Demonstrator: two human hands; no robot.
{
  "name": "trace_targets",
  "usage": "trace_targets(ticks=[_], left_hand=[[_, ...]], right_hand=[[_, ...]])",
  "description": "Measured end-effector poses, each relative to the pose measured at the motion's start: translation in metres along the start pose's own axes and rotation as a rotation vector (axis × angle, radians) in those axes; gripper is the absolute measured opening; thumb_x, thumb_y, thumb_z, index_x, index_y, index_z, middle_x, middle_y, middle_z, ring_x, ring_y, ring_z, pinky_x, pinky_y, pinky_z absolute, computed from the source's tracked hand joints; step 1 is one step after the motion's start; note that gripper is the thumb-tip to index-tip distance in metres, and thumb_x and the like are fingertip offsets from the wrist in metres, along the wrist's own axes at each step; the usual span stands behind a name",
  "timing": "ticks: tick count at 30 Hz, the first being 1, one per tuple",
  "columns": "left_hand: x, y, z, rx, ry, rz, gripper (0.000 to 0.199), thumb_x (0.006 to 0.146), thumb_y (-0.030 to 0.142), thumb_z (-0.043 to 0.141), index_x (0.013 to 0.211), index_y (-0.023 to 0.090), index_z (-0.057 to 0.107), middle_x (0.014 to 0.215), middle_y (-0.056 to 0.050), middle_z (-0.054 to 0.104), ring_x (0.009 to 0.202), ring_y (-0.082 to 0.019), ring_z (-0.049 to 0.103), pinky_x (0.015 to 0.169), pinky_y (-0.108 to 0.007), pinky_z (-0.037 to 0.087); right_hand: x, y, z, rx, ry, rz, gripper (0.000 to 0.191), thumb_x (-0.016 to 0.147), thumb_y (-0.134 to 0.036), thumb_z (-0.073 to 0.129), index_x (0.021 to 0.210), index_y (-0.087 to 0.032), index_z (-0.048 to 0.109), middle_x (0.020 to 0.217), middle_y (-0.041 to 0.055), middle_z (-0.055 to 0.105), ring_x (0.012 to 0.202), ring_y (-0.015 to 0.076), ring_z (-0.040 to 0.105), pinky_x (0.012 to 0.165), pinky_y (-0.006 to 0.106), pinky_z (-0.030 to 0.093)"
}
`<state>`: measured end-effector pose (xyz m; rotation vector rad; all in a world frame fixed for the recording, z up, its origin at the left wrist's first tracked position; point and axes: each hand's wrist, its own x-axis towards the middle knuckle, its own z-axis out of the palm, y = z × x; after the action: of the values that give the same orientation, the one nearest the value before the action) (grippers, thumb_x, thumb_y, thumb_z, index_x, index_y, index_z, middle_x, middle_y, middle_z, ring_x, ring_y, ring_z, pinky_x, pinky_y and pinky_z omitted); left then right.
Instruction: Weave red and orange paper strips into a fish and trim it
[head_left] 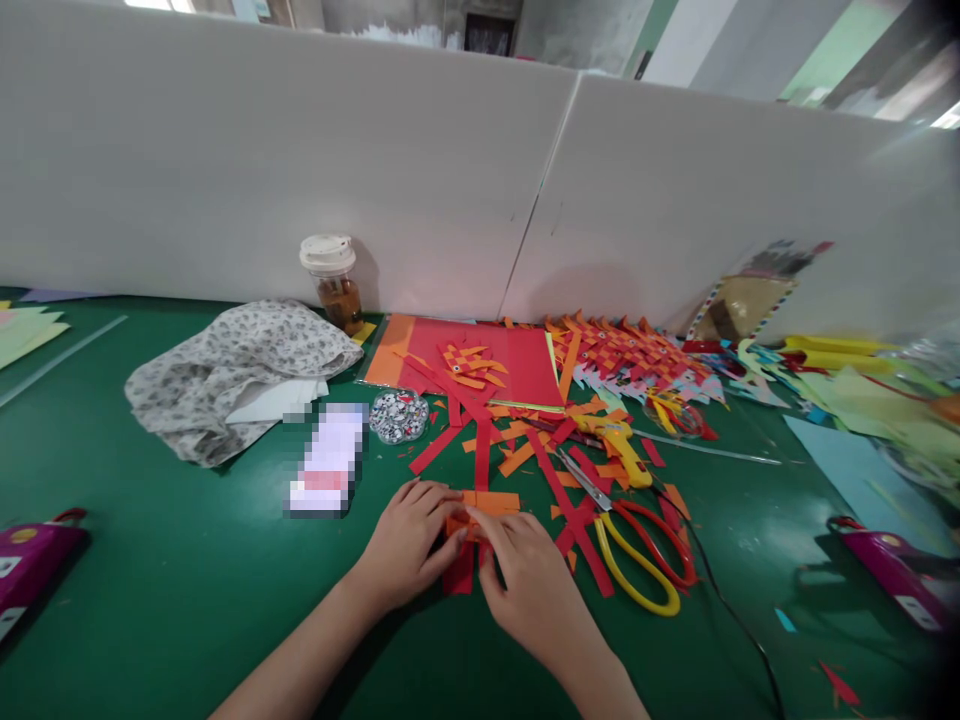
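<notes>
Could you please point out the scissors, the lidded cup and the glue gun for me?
Scissors (pixel 659 592): head view, on the yellow handle.
Cup (pixel 328 254): head view, on the white lid.
Glue gun (pixel 618 438): head view, on the yellow body.

The green tabletop (pixel 187 560) is smooth and glossy, catching soft reflections, while the flat orange and red strips (pixel 491 503) at the two bare hands look like matt paper. The large scissors (pixel 628 540) pair shiny metal blades with smooth red and yellow handles that look like plastic, and the yellow glue gun (pixel 616 442) has a smooth plastic-looking body. The crumpled grey-patterned white cloth (pixel 240 375) looks soft and matt, and the lidded see-through cup (pixel 339 290) has a smooth white plastic-looking lid.
</notes>
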<state>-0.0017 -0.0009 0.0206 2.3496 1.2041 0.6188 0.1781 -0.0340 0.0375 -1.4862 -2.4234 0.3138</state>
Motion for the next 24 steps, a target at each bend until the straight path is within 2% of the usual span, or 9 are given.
trace_targets(ticks=[3, 5, 8, 10, 12, 17, 20, 24], left_hand=[[0.001, -0.002, 0.002, 0.01, 0.0, 0.001, 0.025, 0.09, 0.024, 0.04, 0.108, 0.022, 0.058, 0.112, -0.004, 0.062, 0.106, -0.022, 0.05, 0.096, -0.041, 0.035], [0.001, -0.002, 0.003, 0.014, -0.002, 0.008, 0.025, 0.09, 0.023, 0.04, 0.107, 0.022, 0.058, 0.111, -0.004, 0.062, 0.106, -0.022, 0.05, 0.095, -0.042, 0.036], [0.001, -0.002, 0.003, 0.021, 0.003, 0.011, 0.026, 0.09, 0.022, 0.039, 0.106, 0.023, 0.059, 0.108, -0.004, 0.062, 0.104, -0.022, 0.051, 0.094, -0.042, 0.037], [0.001, -0.001, 0.003, 0.022, 0.005, 0.015, 0.026, 0.09, 0.021, 0.039, 0.107, 0.023, 0.058, 0.108, -0.004, 0.062, 0.104, -0.021, 0.051, 0.093, -0.041, 0.037], [0.001, -0.001, 0.003, 0.023, 0.004, 0.016, 0.026, 0.09, 0.02, 0.039, 0.107, 0.023, 0.058, 0.108, -0.004, 0.062, 0.104, -0.021, 0.051, 0.094, -0.041, 0.037], [0.002, -0.001, 0.002, 0.018, -0.002, 0.009, 0.026, 0.09, 0.021, 0.039, 0.106, 0.024, 0.059, 0.108, -0.003, 0.062, 0.104, -0.02, 0.052, 0.092, -0.04, 0.038], [0.001, 0.0, 0.002, 0.015, 0.0, 0.011, 0.025, 0.09, 0.021, 0.039, 0.105, 0.024, 0.059, 0.108, -0.003, 0.062, 0.103, -0.02, 0.052, 0.092, -0.04, 0.038], [0.001, -0.002, 0.004, 0.021, 0.008, 0.015, 0.025, 0.09, 0.021, 0.04, 0.106, 0.024, 0.059, 0.108, -0.004, 0.062, 0.103, -0.02, 0.052, 0.093, -0.04, 0.038]], right_hand=[[0.006, 0.006, 0.001, 0.066, 0.055, 0.027, 0.043, 0.079, -0.009, 0.042, 0.121, -0.019, 0.048, 0.095, 0.0079, 0.063, 0.089, 0.0227, 0.057, 0.081, 0.042, 0.046], [0.013, 0.012, 0.002, 0.136, 0.156, 0.082, 0.043, 0.081, -0.012, 0.041, 0.123, -0.02, 0.045, 0.109, 0.0093, 0.06, 0.101, 0.023, 0.054, 0.085, 0.041, 0.046], [0.026, 0.024, 0.004, 0.261, 0.269, 0.174, 0.056, 0.084, -0.017, 0.042, 0.137, -0.022, 0.027, 0.133, 0.0104, 0.045, 0.124, 0.0239, 0.039, 0.097, 0.044, 0.04], [0.032, 0.029, 0.004, 0.396, 0.257, 0.212, 0.064, 0.086, -0.023, 0.042, 0.142, -0.025, 0.012, 0.14, 0.0099, 0.038, 0.13, 0.0232, 0.032, 0.101, 0.046, 0.035], [0.034, 0.031, 0.004, 0.561, 0.214, 0.249, 0.065, 0.089, -0.029, 0.041, 0.143, -0.028, 0.005, 0.138, 0.0092, 0.041, 0.129, 0.0219, 0.036, 0.101, 0.046, 0.036], [0.029, 0.027, 0.0, 0.801, 0.23, 0.274, 0.052, 0.093, -0.038, 0.035, 0.141, -0.027, 0.018, 0.114, 0.0062, 0.061, 0.117, 0.0195, 0.05, 0.098, 0.041, 0.039], [0.023, 0.026, -0.003, 0.793, 0.244, 0.252, 0.045, 0.095, -0.04, 0.027, 0.137, -0.024, 0.028, 0.105, 0.0062, 0.065, 0.112, 0.0199, 0.054, 0.097, 0.04, 0.04], [0.015, 0.027, -0.003, 0.667, 0.211, 0.227, 0.043, 0.095, -0.04, 0.024, 0.132, -0.023, 0.039, 0.106, 0.007, 0.065, 0.11, 0.0212, 0.054, 0.098, 0.042, 0.039]])
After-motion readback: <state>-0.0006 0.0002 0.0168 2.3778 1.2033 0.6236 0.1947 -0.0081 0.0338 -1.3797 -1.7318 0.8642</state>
